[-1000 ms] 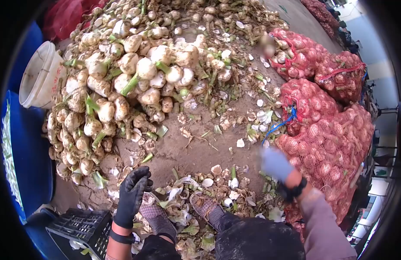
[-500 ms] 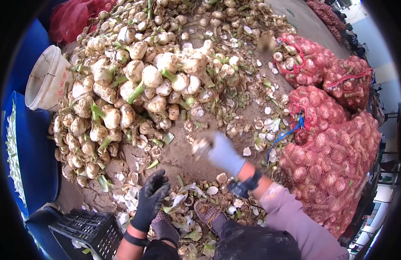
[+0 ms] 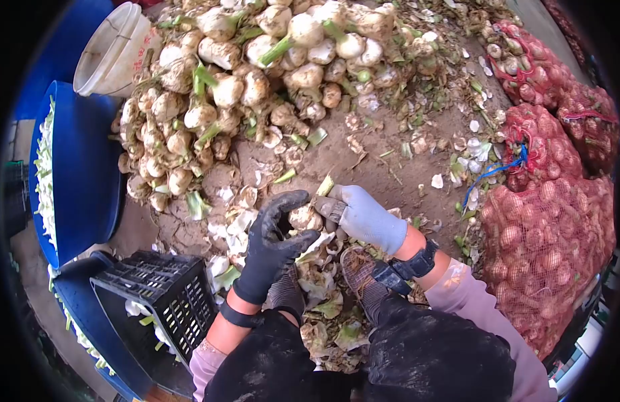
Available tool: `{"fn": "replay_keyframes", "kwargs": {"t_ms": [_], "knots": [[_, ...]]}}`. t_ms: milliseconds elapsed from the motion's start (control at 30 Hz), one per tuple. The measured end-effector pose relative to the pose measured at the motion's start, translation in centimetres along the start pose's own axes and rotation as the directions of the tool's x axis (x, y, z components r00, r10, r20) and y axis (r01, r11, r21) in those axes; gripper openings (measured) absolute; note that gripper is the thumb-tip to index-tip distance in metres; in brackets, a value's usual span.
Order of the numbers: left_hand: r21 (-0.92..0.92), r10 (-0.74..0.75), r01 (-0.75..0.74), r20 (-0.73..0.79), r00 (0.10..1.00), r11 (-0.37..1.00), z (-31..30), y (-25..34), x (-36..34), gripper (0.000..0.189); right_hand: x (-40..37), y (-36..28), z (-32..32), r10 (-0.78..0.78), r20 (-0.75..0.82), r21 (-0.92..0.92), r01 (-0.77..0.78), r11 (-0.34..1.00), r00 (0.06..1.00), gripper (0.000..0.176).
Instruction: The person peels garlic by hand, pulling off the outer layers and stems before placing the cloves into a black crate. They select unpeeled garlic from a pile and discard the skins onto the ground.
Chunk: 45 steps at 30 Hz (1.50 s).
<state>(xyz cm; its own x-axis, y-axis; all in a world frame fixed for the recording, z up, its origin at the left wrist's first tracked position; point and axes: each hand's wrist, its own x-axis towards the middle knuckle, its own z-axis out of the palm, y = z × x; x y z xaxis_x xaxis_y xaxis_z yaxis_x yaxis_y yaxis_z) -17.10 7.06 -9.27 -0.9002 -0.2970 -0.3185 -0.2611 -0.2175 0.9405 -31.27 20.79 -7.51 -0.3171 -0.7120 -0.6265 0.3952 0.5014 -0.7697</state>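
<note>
A dirt-streaked garlic bulb (image 3: 304, 218) with a short green stem is between my two hands, over the peelings in front of my feet. My right hand (image 3: 363, 214), in a pale blue-grey glove with soiled fingertips, is closed on the bulb at its stem side. My left hand (image 3: 273, 238), in a black glove, curls around the bulb's other side, fingers above and thumb below. Beyond my hands lies a large heap of garlic bulbs (image 3: 256, 87), many with thick green stems.
Red mesh sacks (image 3: 544, 248) of bulbs stand on the right, with a blue tie (image 3: 494, 174). On the left are a white bucket (image 3: 112, 50), a blue tub (image 3: 89, 174) and a black crate (image 3: 156, 288). Loose skins (image 3: 330, 295) litter the ground around my shoes.
My right hand has come back toward me with the bulb and met my left hand. My left hand has risen and closed around it. The view has shifted left and down.
</note>
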Motion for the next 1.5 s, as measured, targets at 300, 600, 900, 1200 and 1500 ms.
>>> {"fn": "replay_keyframes", "kwargs": {"t_ms": [300, 600, 900, 1200, 1500], "knots": [[0.025, 0.136, -0.136, -0.027, 0.99, 0.99, -1.0, -0.9, -0.7, 0.061, -0.1, 0.9, 0.7, 0.019, 0.073, 0.219, -0.035, 0.975, 0.997, 0.027], [-0.098, 0.082, -0.093, -0.103, 0.991, 0.991, -1.4, -1.9, -0.8, 0.064, 0.4, 0.9, 2.7, 0.078, -0.069, 0.089, -0.072, 0.993, 0.995, 0.025], [-0.774, -0.208, 0.196, 0.085, 0.974, 0.602, -1.4, -1.1, -1.0, 0.054, 0.4, 2.7, 2.7, -0.312, -0.2, -0.491, 0.181, 0.852, 0.929, 0.015], [-0.464, -0.091, 0.059, -0.047, 0.995, 0.884, -1.4, -1.3, -1.1, 0.057, 1.5, 3.0, 3.4, -0.233, -0.229, 0.211, 0.282, 0.936, 0.945, 0.007], [-0.804, -0.431, 0.351, 0.132, 0.893, 0.479, -1.2, -0.9, -1.0, 0.065, 1.7, 4.9, 2.9, -0.549, -0.03, -0.766, 0.334, 0.549, 0.835, 0.015]]}}
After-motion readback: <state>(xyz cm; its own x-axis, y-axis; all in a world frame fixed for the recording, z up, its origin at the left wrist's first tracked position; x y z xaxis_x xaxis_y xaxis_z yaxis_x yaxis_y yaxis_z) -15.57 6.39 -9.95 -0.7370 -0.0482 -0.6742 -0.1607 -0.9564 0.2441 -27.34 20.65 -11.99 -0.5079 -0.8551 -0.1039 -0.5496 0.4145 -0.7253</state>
